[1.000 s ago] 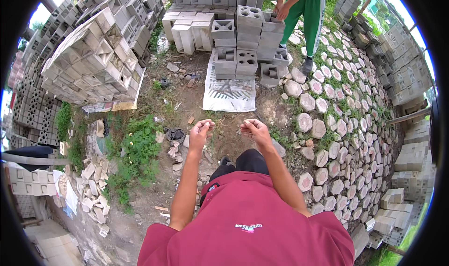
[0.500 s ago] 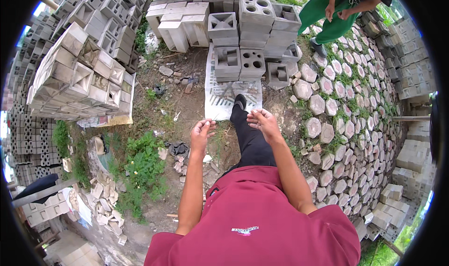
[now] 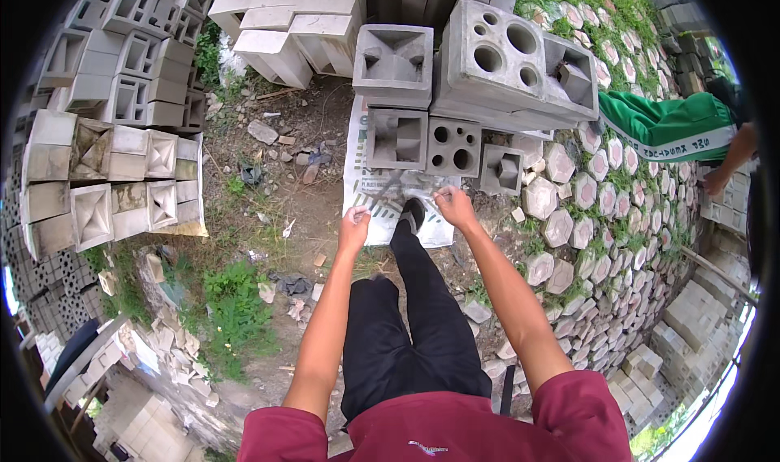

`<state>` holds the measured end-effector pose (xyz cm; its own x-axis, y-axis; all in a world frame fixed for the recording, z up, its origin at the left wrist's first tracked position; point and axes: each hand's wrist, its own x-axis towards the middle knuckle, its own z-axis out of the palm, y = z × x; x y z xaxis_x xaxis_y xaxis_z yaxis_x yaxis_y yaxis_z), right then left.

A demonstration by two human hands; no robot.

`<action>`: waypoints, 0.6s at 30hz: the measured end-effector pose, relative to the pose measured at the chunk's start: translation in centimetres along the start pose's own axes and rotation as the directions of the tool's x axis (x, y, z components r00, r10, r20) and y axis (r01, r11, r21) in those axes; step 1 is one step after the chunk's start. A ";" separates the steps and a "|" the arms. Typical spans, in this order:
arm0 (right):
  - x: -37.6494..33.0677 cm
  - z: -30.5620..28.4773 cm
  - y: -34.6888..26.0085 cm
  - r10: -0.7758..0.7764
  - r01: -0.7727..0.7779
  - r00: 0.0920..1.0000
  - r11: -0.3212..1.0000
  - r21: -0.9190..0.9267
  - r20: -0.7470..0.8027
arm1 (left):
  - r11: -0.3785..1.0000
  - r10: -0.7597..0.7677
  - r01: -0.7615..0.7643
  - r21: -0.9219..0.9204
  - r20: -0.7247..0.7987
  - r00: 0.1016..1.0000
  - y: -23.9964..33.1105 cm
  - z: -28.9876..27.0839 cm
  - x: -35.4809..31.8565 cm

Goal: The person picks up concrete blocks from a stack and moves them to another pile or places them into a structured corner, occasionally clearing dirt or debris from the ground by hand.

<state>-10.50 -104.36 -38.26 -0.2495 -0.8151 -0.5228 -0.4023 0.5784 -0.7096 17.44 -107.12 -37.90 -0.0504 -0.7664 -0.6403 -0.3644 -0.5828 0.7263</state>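
Observation:
My left hand [image 3: 355, 228] hangs over the left edge of a white printed sack sheet [image 3: 354, 187], fingers curled in a pinch. My right hand [image 3: 455, 207] hovers near the sheet's right side, just below the block stack, its thumb and fingertips also pinched together. Whatever is between the fingers of either hand is too small to make out. Ahead stand grey concrete vent blocks: one with round holes [image 3: 497, 52], one with a sunken square face [image 3: 393, 62], and lower ones, including a smaller round-holed block [image 3: 453, 147]. Neither hand touches a block. My foot [image 3: 413, 213] rests on the sheet.
Pale vent blocks [image 3: 122, 182] are piled at the left, with more blocks [image 3: 296, 25] behind. Hexagonal pavers [image 3: 559, 228] and grass cover the right. A person in green trousers [image 3: 662, 125] is at the far right. Green weeds [image 3: 236, 308] and rubble [image 3: 175, 344] lie lower left.
My view has moved closer to the block stack, and both arms reach further forward. The person in green trousers now appears further right and lower in view. Both hands stay pinched.

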 end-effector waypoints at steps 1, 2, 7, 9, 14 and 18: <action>2.7 0.7 -0.2 -0.048 0.049 0.999 0.988 -0.147 0.012 | 0.996 0.066 -0.060 0.065 -0.102 0.993 -1.4 0.2 3.3; 5.2 0.9 0.0 -0.003 0.012 0.999 0.977 -0.214 0.043 | 0.980 0.050 -0.022 0.196 -0.139 0.989 -1.9 0.9 5.8; 17.5 3.3 5.5 0.055 -0.050 0.998 0.948 -0.314 0.006 | 0.915 0.108 0.031 0.402 -0.317 0.942 -2.2 7.2 18.7; 20.5 5.4 6.2 -0.037 -0.001 0.993 0.945 -0.327 -0.110 | 0.899 0.179 -0.028 0.438 -0.307 0.935 -3.0 8.0 22.6; 24.2 7.6 4.4 -0.026 -0.045 0.979 0.941 -0.335 -0.204 | 0.886 0.201 -0.080 0.457 -0.223 0.954 -3.3 8.0 27.8; 24.8 7.7 3.8 0.085 -0.156 0.983 0.859 -0.487 -0.165 | 0.889 0.032 -0.006 0.458 -0.049 0.998 -3.0 7.8 29.6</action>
<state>-11.43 -122.13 -57.52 -0.4249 -0.7572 -0.4961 -0.7358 0.6081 -0.2980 9.84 -125.92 -60.96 -0.0163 -0.7968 -0.6040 -0.7497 -0.3899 0.5347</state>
